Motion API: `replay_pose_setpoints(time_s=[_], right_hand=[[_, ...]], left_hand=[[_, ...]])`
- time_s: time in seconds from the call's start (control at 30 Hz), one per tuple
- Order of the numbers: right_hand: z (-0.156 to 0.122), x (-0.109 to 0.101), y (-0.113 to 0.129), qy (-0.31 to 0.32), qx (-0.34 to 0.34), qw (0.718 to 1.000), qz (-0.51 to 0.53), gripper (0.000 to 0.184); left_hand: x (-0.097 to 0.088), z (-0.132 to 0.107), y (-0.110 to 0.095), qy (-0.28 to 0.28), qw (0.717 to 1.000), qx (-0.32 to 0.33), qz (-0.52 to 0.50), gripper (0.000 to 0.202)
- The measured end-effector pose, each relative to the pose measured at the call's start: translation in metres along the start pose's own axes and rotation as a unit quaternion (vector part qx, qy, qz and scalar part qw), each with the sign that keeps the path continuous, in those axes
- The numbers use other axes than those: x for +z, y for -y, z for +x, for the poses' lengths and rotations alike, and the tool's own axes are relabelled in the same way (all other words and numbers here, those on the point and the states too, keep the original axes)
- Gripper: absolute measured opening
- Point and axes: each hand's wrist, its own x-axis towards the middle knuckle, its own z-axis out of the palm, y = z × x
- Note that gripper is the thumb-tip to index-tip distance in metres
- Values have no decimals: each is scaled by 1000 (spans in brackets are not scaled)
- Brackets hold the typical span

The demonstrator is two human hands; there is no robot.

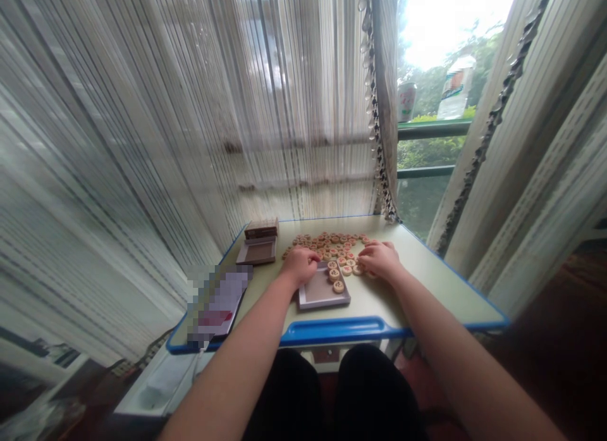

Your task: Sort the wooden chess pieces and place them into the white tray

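Note:
Several round wooden game pieces (332, 242) lie spread across the far half of a small table (427, 283). A shallow grey tray (318, 294) sits in front of them with a few pieces (337, 286) in its far right corner. My left hand (300, 264) rests curled at the tray's far left corner, fingers bent among the pieces. My right hand (380, 259) lies just right of the tray, fingers curled over pieces at the pile's near edge. Whether either hand grips a piece is hidden by the fingers.
A second grey tray (257, 251) lies at the left with a brown box (261, 228) behind it. A flat blurred object (218, 305) sits at the near left corner. The table has a blue rim (332, 330). Striped curtains (190, 112) and a window railing (427, 130) stand behind.

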Motion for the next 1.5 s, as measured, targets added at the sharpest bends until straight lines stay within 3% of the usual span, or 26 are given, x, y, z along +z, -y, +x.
replay_pose_setpoints(time_s=[0.33, 0.5, 0.67, 0.93, 1.17, 1.3, 1.5], right_hand=[[0, -4, 1, 15, -11, 1000, -15, 21], [3, -2, -3, -5, 3, 1000, -25, 33], [2, -6, -9, -39, 86, 995, -41, 33], [-3, -19, -7, -6, 184, 983, -21, 37], [-1, -18, -6, 8, 156, 988, 4, 36], [1, -14, -9, -21, 113, 993, -24, 34], [3, -9, -12, -14, 69, 995, -70, 32]], left_hand=[[-1, 0, -1, -13, 1000, -10, -6, 22], [-2, -1, -1, -14, 1000, -5, -5, 21], [-2, 0, -1, -21, 1000, -11, -10, 21], [-2, -1, -3, -27, 1000, 6, 2, 21], [-2, 0, -3, -24, 1000, 4, 1, 21], [-2, -1, -3, -22, 1000, 4, 8, 22], [-3, 0, -3, -18, 1000, 0, 14, 22]])
